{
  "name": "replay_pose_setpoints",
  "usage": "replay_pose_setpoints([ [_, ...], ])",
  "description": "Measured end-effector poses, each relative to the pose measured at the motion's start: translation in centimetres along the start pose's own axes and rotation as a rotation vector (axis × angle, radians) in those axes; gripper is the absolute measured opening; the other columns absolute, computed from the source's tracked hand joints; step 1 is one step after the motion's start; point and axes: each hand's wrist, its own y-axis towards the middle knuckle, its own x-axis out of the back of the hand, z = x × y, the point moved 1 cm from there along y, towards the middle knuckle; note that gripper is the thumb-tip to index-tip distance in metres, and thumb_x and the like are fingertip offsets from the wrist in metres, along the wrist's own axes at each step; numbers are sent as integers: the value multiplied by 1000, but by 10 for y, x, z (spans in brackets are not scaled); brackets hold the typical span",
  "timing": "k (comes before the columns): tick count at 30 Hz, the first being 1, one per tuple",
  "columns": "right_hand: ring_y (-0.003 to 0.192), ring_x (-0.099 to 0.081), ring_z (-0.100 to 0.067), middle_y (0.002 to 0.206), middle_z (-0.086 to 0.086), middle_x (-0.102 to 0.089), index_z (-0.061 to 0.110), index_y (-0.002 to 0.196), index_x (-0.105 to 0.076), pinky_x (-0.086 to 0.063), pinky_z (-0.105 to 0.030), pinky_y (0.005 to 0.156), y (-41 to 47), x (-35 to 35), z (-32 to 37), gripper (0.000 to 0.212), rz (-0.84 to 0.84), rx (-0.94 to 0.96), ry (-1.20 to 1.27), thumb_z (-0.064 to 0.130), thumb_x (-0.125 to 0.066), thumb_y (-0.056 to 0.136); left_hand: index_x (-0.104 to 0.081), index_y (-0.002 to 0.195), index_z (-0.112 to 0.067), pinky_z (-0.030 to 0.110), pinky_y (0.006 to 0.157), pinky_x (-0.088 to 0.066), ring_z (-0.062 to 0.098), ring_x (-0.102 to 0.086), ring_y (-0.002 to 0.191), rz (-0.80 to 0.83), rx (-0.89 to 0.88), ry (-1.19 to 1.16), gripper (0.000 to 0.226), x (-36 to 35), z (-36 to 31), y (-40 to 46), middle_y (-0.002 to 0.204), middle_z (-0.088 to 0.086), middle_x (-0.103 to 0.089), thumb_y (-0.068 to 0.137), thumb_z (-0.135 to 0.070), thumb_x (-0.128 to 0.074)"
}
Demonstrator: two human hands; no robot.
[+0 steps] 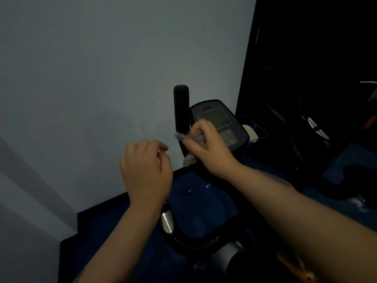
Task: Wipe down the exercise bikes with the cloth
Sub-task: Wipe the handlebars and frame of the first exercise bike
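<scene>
A dark exercise bike stands in front of me with an upright black handlebar grip (181,107) and a console (219,121) with a grey screen. My right hand (208,148) clutches a grey cloth (192,142) and presses it against the lower part of that grip, beside the console's left edge. My left hand (145,170) hovers to the left of the bike, loosely curled, thumb and forefinger near each other, holding nothing. The curved black handlebar tube (191,242) with a chrome sensor patch (166,220) runs below my arms.
A pale wall (102,68) fills the left and top, with a black skirting over blue floor (193,205). A second bike (306,127) stands in deep shadow at the right. A small tray with a pale object (252,132) sits right of the console.
</scene>
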Motion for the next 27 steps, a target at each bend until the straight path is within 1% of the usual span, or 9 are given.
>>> replay_pose_setpoints([
  [4,66,-44,-1,73,8,-46,15,81,-49,-38,-19,63,-15,40,-6,18,366,55,-209,21,-63,90,-69,84,-15,39,65,-39,22,-50,79,4,-1,-5,17,0,0,0,74,-2,-61,83,-11,-52],
  [6,64,-47,3,71,12,-51,12,83,-51,-40,-15,61,11,42,14,18,198,146,-196,24,-64,89,-68,84,-16,38,65,-38,21,-50,78,5,1,-7,17,0,0,0,73,-2,-60,83,-11,-52],
  [9,69,-54,0,78,9,-56,15,86,-47,-45,-15,64,59,25,49,16,-318,195,108,23,-60,92,-68,82,-16,36,63,-38,18,-48,76,-1,4,-17,16,1,-1,-1,71,-4,-57,83,-12,-52],
  [11,80,-54,-7,95,-4,-52,18,88,-46,-47,-18,71,70,3,53,17,-405,216,138,25,-62,91,-67,81,-17,36,63,-38,17,-47,76,5,-1,-13,15,1,-1,0,71,-5,-56,83,-13,-52],
  [14,77,-46,3,96,-3,-44,25,85,-43,-40,-9,69,50,-7,28,22,-312,179,83,17,-63,90,-67,81,-18,35,62,-37,16,-46,75,9,-1,-22,14,1,0,0,71,-6,-56,82,-15,-53],
  [17,79,-53,-7,92,-10,-52,21,83,-46,-46,-20,69,37,12,13,20,-109,115,102,13,-63,90,-67,80,-18,36,62,-39,16,-48,76,8,3,-34,13,1,0,0,71,-7,-57,81,-15,-55],
  [20,77,-57,-11,89,-12,-57,23,85,-47,-50,-24,67,60,18,34,17,-299,138,280,17,-62,91,-68,80,-17,37,62,-40,16,-49,75,4,4,-40,14,1,-1,1,70,-7,-57,81,-14,-55],
  [23,85,-54,-24,101,-18,-52,26,86,-43,-48,-33,74,66,-3,42,19,-339,118,256,19,-60,92,-68,80,-17,38,64,-41,17,-50,77,18,5,-23,14,1,-2,1,71,-6,-58,81,-15,-55],
  [27,80,-47,-5,91,-1,-46,20,82,-44,-39,-20,70,24,-3,7,22,-97,25,33,15,-63,89,-67,81,-18,35,64,-38,17,-50,78,15,5,-21,13,2,0,-1,73,-7,-58,81,-16,-54],
])
